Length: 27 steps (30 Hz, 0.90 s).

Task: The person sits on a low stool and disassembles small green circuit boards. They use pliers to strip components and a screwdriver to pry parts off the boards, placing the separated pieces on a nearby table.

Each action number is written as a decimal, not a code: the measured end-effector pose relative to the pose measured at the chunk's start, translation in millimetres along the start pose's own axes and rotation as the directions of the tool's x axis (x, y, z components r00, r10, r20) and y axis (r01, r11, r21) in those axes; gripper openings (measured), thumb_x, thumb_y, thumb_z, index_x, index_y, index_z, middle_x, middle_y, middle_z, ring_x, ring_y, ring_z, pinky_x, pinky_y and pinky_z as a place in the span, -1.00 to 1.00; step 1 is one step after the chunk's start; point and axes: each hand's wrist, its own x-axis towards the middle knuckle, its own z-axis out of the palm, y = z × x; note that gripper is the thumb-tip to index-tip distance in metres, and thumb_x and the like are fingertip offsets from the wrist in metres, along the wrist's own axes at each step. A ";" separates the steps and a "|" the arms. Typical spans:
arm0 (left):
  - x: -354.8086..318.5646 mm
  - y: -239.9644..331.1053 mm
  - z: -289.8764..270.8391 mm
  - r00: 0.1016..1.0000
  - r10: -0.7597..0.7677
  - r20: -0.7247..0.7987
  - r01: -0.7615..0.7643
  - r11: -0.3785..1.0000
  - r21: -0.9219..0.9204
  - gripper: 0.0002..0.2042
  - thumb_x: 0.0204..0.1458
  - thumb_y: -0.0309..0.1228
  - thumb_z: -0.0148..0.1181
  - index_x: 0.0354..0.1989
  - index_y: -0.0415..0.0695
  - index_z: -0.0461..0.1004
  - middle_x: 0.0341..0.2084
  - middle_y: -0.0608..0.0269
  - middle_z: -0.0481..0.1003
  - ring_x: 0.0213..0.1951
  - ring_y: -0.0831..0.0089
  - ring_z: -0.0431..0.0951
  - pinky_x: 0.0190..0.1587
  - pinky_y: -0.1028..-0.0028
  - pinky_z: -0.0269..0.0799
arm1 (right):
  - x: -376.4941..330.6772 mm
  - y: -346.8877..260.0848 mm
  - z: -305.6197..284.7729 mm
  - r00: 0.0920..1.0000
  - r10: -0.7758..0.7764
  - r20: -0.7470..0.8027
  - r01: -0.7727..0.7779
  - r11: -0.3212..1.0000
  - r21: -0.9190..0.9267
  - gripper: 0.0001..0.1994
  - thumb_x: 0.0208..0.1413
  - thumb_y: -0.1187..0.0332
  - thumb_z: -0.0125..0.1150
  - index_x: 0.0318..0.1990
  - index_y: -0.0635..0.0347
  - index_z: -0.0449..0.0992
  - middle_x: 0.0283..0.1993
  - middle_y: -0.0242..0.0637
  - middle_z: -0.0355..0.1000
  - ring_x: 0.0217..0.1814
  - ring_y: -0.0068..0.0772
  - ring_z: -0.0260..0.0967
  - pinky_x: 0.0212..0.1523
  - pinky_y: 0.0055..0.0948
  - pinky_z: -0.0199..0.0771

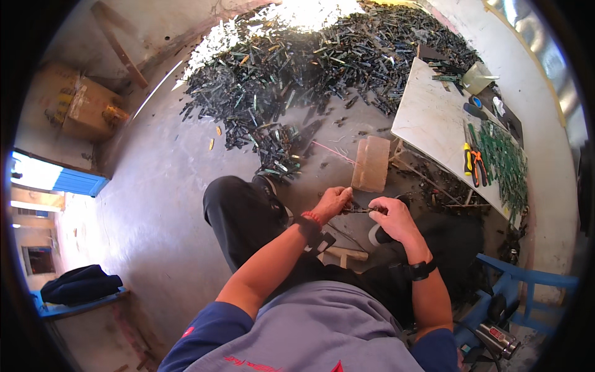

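Observation:
My left hand (335,202), with a red bead bracelet at its wrist, is closed with its fingers pinched together in front of my knees. Beside it, my right hand (395,217) is also closed, thumb against fingers. A small, thin dark piece (357,210) spans the gap between them, gripped at both ends; its exact kind is too small to make out. Just beyond the hands stands a tan brick-like block (370,164) on the floor. Pink string (334,152) trails toward that block from the left.
A large heap of dark strips (322,68) covers the far floor. At right, a white board table (427,118) bears green strips (501,162), yellow-handled pliers (468,159) and orange-handled pliers (478,167). A blue chair (527,273) and metal flask (498,340) are at lower right; cardboard boxes (93,108) stand left.

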 end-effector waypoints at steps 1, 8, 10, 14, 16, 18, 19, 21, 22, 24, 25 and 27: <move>-15.6 6.1 4.8 0.998 -0.017 0.061 0.015 0.999 0.029 -0.59 0.21 -0.07 -0.08 -0.27 -0.24 0.45 -0.56 0.28 0.46 -0.56 0.55 0.46 -0.48 0.58 0.37 | -11.3 2.5 0.7 0.999 -0.026 -0.031 0.028 0.998 0.051 -0.80 -0.10 0.46 0.26 -0.26 0.28 0.53 -0.49 -0.30 0.43 -0.45 -0.53 0.35 -0.36 -0.51 0.38; -82.5 -0.2 20.3 0.968 -0.075 0.240 0.078 0.997 -0.005 -0.52 0.22 0.01 -0.17 -0.35 -0.20 0.46 -0.54 0.29 0.50 -0.54 0.53 0.48 -0.43 0.55 0.40 | -46.1 23.5 19.1 0.999 -0.011 -0.037 0.025 0.909 0.416 -0.75 -0.06 0.59 0.22 -0.16 0.28 0.52 -0.44 -0.45 0.38 -0.44 -0.67 0.28 -0.39 -0.62 0.34; -82.3 -0.9 18.0 0.968 -0.038 0.248 0.046 0.999 -0.028 -0.53 0.24 -0.01 -0.19 -0.36 -0.20 0.45 -0.55 0.26 0.49 -0.54 0.51 0.48 -0.42 0.54 0.40 | -44.4 22.5 20.3 0.999 -0.012 -0.036 0.028 0.866 0.500 -0.74 -0.05 0.61 0.20 -0.13 0.30 0.50 -0.42 -0.47 0.38 -0.43 -0.69 0.28 -0.39 -0.65 0.34; -85.0 1.4 18.8 0.957 0.026 0.289 0.040 0.974 -0.222 -0.57 0.25 -0.05 -0.19 -0.23 -0.22 0.40 -0.53 0.23 0.47 -0.49 0.48 0.46 -0.37 0.52 0.39 | -39.3 21.0 17.8 0.996 -0.033 -0.085 0.077 0.799 0.596 -0.70 -0.02 0.63 0.18 -0.08 0.33 0.47 -0.36 -0.44 0.39 -0.38 -0.68 0.31 -0.36 -0.64 0.41; -83.4 -0.2 22.7 0.951 0.041 0.306 0.053 0.955 -0.293 -0.60 0.25 -0.07 -0.17 -0.21 -0.22 0.39 -0.53 0.24 0.45 -0.48 0.49 0.45 -0.37 0.52 0.38 | -39.1 19.5 17.7 0.992 -0.022 -0.122 0.096 0.763 0.639 -0.70 -0.02 0.63 0.18 -0.07 0.33 0.46 -0.33 -0.43 0.39 -0.36 -0.66 0.32 -0.34 -0.62 0.44; -80.9 -1.0 26.5 0.950 0.058 0.307 0.056 0.935 -0.349 -0.62 0.25 -0.10 -0.15 -0.20 -0.21 0.39 -0.52 0.24 0.44 -0.49 0.49 0.43 -0.38 0.52 0.37 | -38.0 21.1 16.8 0.989 -0.013 -0.151 0.114 0.714 0.690 -0.71 -0.01 0.64 0.17 -0.07 0.34 0.46 -0.26 -0.38 0.42 -0.30 -0.62 0.36 -0.29 -0.60 0.48; -79.4 -0.9 27.9 0.952 0.065 0.299 0.052 0.928 -0.368 -0.63 0.25 -0.11 -0.14 -0.19 -0.21 0.39 -0.53 0.25 0.43 -0.49 0.50 0.42 -0.38 0.52 0.36 | -38.0 20.6 16.6 0.986 -0.002 -0.165 0.120 0.692 0.711 -0.71 -0.01 0.64 0.17 -0.07 0.34 0.46 -0.25 -0.37 0.43 -0.28 -0.61 0.37 -0.28 -0.59 0.49; -79.8 1.6 29.7 0.955 0.073 0.288 0.049 0.917 -0.396 -0.67 0.24 -0.15 -0.09 -0.18 -0.21 0.39 -0.53 0.27 0.41 -0.49 0.52 0.39 -0.37 0.52 0.35 | -36.9 23.3 15.7 0.983 -0.002 -0.181 0.137 0.661 0.738 -0.72 0.02 0.64 0.13 -0.07 0.33 0.47 -0.19 -0.33 0.45 -0.24 -0.59 0.39 -0.24 -0.57 0.51; -77.3 -0.1 30.5 0.953 0.086 0.291 0.041 0.914 -0.404 -0.68 0.24 -0.16 -0.08 -0.18 -0.21 0.39 -0.52 0.28 0.41 -0.49 0.52 0.39 -0.37 0.52 0.35 | -35.8 26.6 15.9 0.983 -0.003 -0.182 0.140 0.650 0.746 -0.73 0.04 0.63 0.11 -0.06 0.31 0.46 -0.17 -0.33 0.45 -0.24 -0.59 0.38 -0.24 -0.56 0.49; -73.9 -1.5 31.0 0.948 0.111 0.297 0.024 0.909 -0.416 -0.69 0.23 -0.17 -0.06 -0.18 -0.21 0.39 -0.51 0.28 0.41 -0.48 0.53 0.40 -0.37 0.52 0.34 | -33.0 31.4 17.0 0.983 -0.008 -0.185 0.150 0.625 0.766 -0.74 0.08 0.61 0.06 -0.05 0.28 0.46 -0.15 -0.34 0.45 -0.24 -0.59 0.38 -0.23 -0.55 0.46; -73.2 -2.5 32.1 0.951 0.110 0.289 0.021 0.909 -0.417 -0.71 0.23 -0.18 -0.05 -0.20 -0.19 0.39 -0.52 0.31 0.42 -0.50 0.56 0.40 -0.39 0.55 0.34 | -32.4 33.6 16.3 0.985 0.006 -0.170 0.134 0.586 0.799 -0.75 0.09 0.61 0.05 -0.06 0.29 0.47 -0.14 -0.32 0.46 -0.24 -0.57 0.39 -0.22 -0.55 0.47; -75.8 1.3 36.1 0.956 0.108 0.272 0.017 0.908 -0.420 -0.76 0.22 -0.21 -0.01 -0.25 -0.15 0.38 -0.55 0.35 0.43 -0.55 0.62 0.40 -0.44 0.61 0.35 | -31.6 37.2 14.9 0.990 0.033 -0.136 0.102 0.502 0.859 -0.77 0.10 0.59 0.03 -0.07 0.30 0.48 -0.13 -0.27 0.48 -0.25 -0.55 0.41 -0.21 -0.54 0.48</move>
